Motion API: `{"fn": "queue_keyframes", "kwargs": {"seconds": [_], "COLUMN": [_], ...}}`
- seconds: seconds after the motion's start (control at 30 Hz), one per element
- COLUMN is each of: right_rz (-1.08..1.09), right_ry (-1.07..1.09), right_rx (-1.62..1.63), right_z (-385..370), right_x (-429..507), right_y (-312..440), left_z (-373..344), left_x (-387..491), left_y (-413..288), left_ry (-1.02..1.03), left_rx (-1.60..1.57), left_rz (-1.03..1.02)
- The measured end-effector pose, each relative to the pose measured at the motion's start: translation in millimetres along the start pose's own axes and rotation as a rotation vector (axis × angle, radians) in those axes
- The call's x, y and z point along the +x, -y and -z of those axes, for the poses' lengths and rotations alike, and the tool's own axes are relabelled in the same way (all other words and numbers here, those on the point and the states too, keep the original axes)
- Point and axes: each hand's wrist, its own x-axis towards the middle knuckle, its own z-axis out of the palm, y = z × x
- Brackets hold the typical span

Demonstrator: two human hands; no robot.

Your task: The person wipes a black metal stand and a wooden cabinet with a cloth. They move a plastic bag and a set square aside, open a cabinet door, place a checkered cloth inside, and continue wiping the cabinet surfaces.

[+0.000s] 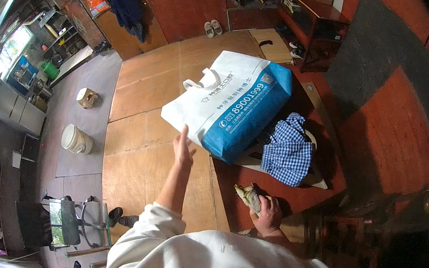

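Note:
A large white and blue non-woven shopping bag (226,94) leans over a dark red tabletop (229,177). It bears printed writing, and its white handle loops stick out on the left. My left hand (184,150) is at the bag's lower left corner, fingers apart; one fingertip overlaps the white edge, and whether it touches is unclear. In my right hand (269,213) is a crumpled grey-green cloth (250,197), low over the tabletop. Beyond it lies a blue-and-white checked garment (290,153) with a gathered edge, close to the bag's blue base.
Plywood flooring (144,165) spreads to the left of the table. A white bucket (76,139) and a small tan stool (87,98) stand farther left. Dark shoes (120,217) and a glass-topped table (62,221) are at lower left. A wooden cabinet (315,29) stands at the back.

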Motion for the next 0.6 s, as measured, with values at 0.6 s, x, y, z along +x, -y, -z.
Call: {"fn": "queue_keyframes", "kwargs": {"seconds": [0.6], "right_rz": [0.045], "right_ry": [-0.072], "right_rx": [0.0], "right_z": [3], "right_x": [3], "right_y": [5], "left_z": [-35], "left_x": [2], "left_y": [-56], "left_ry": [0.411], "left_rx": [-0.219], "left_rz": [-0.222]}}
